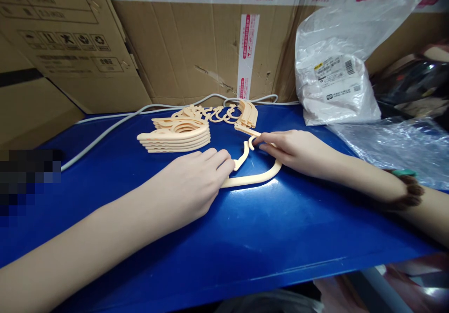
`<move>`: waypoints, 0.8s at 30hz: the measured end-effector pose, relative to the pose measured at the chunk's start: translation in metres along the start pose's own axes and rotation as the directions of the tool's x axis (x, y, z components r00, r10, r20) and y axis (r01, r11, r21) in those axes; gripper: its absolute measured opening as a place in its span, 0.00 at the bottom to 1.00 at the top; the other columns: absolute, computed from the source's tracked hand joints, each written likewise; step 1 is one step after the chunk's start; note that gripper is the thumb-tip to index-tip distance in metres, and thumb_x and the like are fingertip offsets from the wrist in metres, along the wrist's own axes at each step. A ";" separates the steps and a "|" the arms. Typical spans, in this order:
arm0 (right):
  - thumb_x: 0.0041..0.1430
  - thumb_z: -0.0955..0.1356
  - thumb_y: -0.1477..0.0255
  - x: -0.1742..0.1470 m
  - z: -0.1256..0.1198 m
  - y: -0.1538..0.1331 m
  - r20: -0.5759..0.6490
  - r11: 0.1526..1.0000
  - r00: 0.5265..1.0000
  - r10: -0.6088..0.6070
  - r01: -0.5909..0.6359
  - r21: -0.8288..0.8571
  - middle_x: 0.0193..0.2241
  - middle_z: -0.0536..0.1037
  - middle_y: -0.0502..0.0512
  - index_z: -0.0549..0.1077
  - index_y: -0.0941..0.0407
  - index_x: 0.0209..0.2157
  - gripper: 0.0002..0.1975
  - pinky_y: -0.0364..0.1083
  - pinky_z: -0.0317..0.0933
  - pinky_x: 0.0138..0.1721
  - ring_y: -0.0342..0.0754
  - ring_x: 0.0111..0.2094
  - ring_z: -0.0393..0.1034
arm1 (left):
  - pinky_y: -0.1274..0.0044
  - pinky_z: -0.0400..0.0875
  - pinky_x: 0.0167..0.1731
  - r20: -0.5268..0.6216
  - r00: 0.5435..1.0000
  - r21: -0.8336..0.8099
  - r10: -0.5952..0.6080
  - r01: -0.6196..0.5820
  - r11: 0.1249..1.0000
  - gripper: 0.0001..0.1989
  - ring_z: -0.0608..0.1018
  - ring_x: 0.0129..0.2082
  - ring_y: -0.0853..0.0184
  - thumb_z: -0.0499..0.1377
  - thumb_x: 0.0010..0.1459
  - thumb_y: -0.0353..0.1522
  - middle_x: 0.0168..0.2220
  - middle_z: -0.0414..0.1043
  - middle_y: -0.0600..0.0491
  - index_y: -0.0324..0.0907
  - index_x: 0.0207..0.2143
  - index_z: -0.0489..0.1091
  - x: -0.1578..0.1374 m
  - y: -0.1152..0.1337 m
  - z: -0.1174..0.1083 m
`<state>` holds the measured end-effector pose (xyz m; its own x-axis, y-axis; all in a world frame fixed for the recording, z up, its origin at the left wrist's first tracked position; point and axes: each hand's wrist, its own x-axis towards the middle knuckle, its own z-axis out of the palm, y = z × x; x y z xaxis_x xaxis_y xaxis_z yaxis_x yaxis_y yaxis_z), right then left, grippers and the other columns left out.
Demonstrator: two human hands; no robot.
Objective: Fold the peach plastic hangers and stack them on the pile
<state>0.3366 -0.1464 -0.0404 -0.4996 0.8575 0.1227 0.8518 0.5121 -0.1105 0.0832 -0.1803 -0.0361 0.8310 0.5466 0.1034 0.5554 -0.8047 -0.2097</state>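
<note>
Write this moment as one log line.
left hand: holds cream hanger; right hand: holds same hanger; beyond: stacked hangers; under: blue table

Mid-frame, the left hand (pixel 196 182) and right hand (pixel 298 153) hold a cream hanger (pixel 253 179); a white bag (pixel 331 88) sits upper right.

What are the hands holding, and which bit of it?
A cream hanger: the left hand grips one end. The right hand is at the other end, its exact grip partly hidden.
</note>
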 end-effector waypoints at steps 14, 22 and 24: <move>0.69 0.57 0.65 0.001 -0.001 0.000 -0.008 1.000 1.000 0.008 -0.008 0.016 0.42 0.81 0.56 0.74 0.52 0.51 0.19 0.47 0.63 0.39 0.52 0.39 0.76 | 0.65 0.74 0.36 -0.039 0.999 -0.029 -0.033 0.031 0.999 0.12 0.77 0.38 0.56 0.49 0.65 0.34 0.39 0.74 0.45 0.39 0.33 0.68 0.003 0.002 -0.008; 0.69 0.57 0.65 0.001 -0.001 0.000 -0.006 1.000 1.000 -0.003 0.003 0.020 0.38 0.81 0.56 0.74 0.53 0.50 0.18 0.46 0.63 0.37 0.50 0.37 0.75 | 0.73 0.70 0.27 -0.134 0.991 0.001 -0.006 0.006 1.000 0.08 0.78 0.36 0.61 0.53 0.64 0.32 0.39 0.76 0.47 0.40 0.33 0.69 0.001 0.004 -0.002; 0.69 0.57 0.66 0.001 -0.001 0.000 -0.005 1.000 1.000 -0.007 0.007 0.023 0.39 0.81 0.56 0.74 0.52 0.51 0.18 0.46 0.63 0.37 0.50 0.37 0.75 | 0.73 0.70 0.28 -0.145 0.989 0.012 0.018 -0.016 1.000 0.09 0.78 0.36 0.60 0.52 0.64 0.31 0.41 0.76 0.47 0.39 0.35 0.70 0.000 0.004 -0.001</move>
<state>0.3365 -0.1457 -0.0392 -0.5049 0.8535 0.1288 0.8442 0.5194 -0.1322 0.0859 -0.1836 -0.0360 0.8365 0.4930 0.2393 0.5415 -0.8105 -0.2231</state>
